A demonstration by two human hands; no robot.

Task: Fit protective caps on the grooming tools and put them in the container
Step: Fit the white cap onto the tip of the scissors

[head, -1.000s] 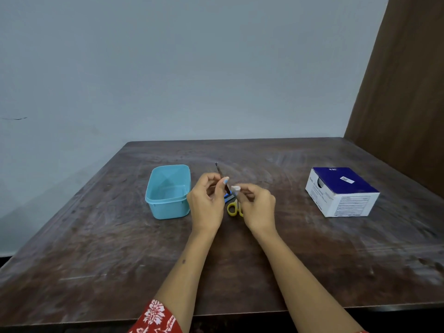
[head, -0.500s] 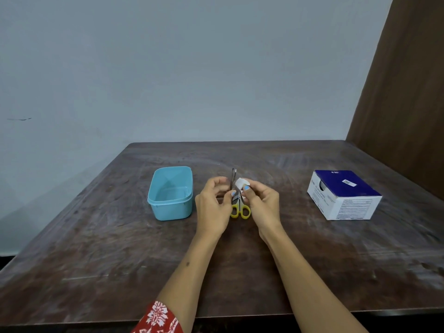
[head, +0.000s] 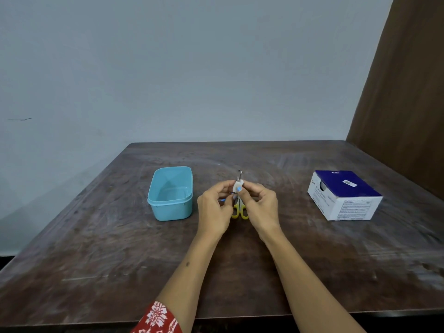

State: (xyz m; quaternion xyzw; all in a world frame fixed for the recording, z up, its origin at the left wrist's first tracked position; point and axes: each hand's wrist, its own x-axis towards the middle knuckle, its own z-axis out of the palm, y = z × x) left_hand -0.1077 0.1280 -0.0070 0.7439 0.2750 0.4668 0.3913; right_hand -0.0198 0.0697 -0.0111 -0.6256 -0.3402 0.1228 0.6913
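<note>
Small scissors with yellow handles (head: 239,211) stand between my two hands above the table's middle, their metal tips (head: 240,174) pointing away from me. My left hand (head: 214,210) grips the scissors from the left. A white cap (head: 237,186) sits partway down the blades, pinched by my right hand (head: 259,207). The blade tips poke out beyond the cap. An open light-blue container (head: 170,193) stands just left of my left hand and looks empty.
A blue and white cardboard box (head: 343,195) sits on the right side of the dark wooden table (head: 120,248). A brown wooden panel (head: 403,92) rises at the right, and a pale wall stands behind the table.
Both hands have shifted slightly to the right. The scissors have turned upright and the white cap, first held beside the blades, now sits over them.
</note>
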